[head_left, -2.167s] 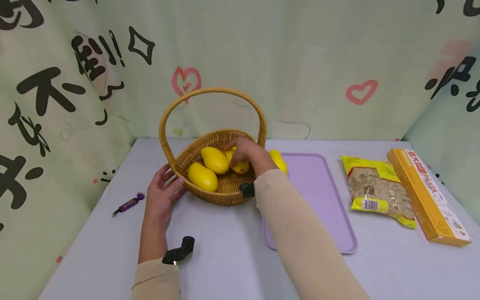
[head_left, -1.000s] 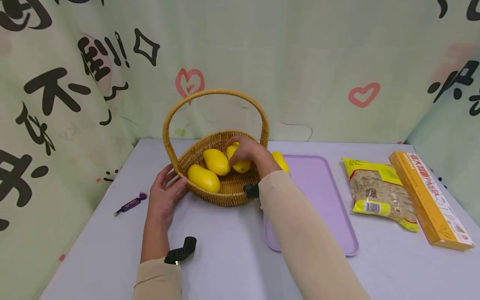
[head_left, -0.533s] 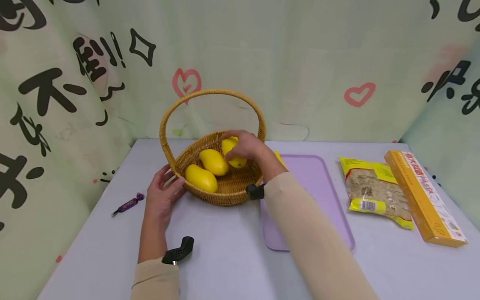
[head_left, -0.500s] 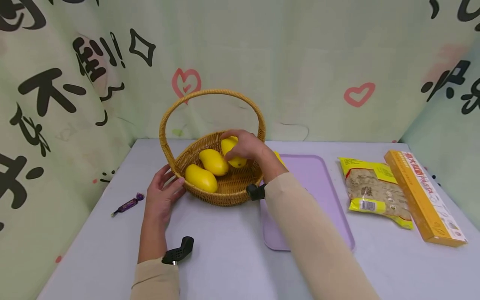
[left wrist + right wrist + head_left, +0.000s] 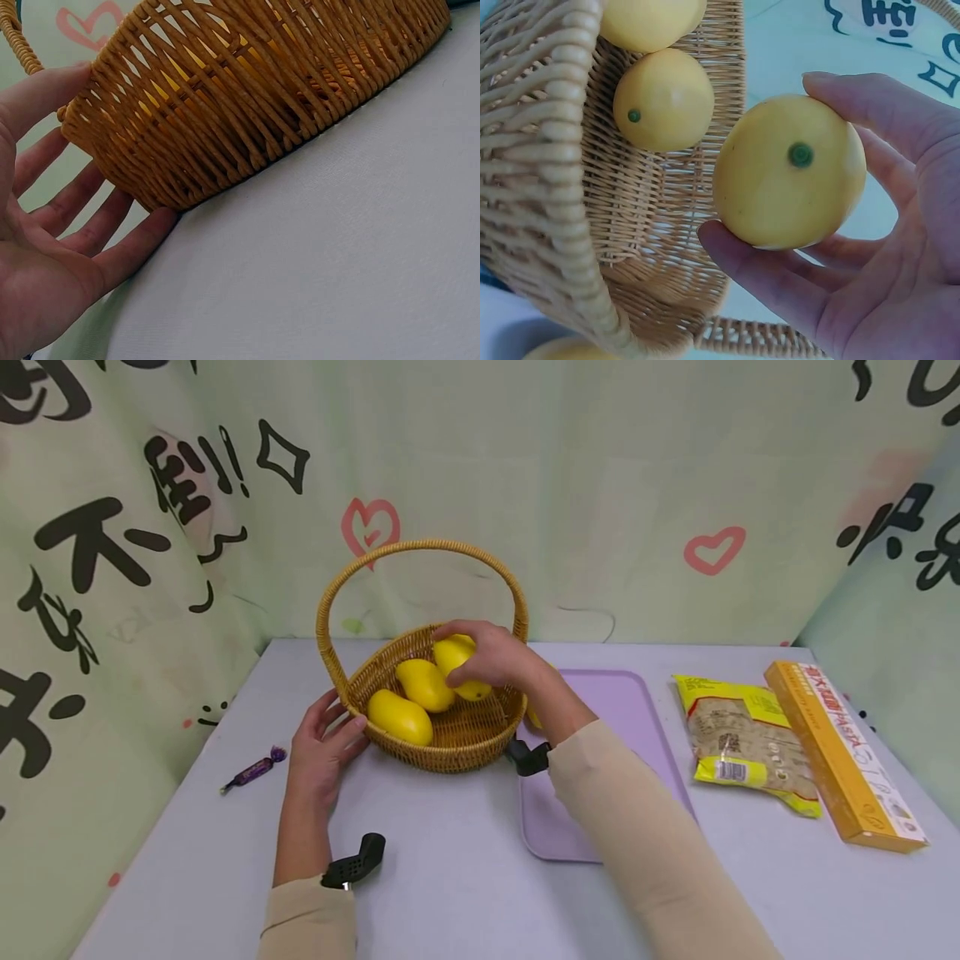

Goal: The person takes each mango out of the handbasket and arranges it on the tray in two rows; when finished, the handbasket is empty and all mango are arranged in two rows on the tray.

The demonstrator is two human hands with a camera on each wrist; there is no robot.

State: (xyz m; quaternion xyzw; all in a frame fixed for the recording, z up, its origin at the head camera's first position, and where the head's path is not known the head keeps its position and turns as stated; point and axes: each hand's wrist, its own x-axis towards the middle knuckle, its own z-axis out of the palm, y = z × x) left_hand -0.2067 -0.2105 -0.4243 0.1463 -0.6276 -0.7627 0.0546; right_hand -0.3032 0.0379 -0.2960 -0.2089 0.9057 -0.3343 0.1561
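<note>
A wicker basket [image 5: 450, 760] with a tall arched handle stands on the table, tilted toward me. Two yellow mangoes [image 5: 399, 717] lie in its left half. My right hand [image 5: 491, 656] holds another mango [image 5: 780, 176] over the basket's back right part, thumb on one side and fingers on the other. At the left end my left hand [image 5: 322, 752] rests against the basket; in the left wrist view its fairly straight fingers [image 5: 105, 225] touch the outer wall, thumb near the rim. Behind my right wrist, a further mango [image 5: 534, 714] shows only in part.
A lilac tray [image 5: 607, 693] lies right of the basket, partly under my right forearm. Farther right are a yellow-and-clear food bag [image 5: 750, 743] and an orange pasta box [image 5: 847, 760]. A purple wrapped candy [image 5: 253, 772] lies left of my left hand.
My right hand has raised its mango a little and shifted it leftward in the basket, with the wrist swinging out to the right. My left hand stays at the basket's left end.
</note>
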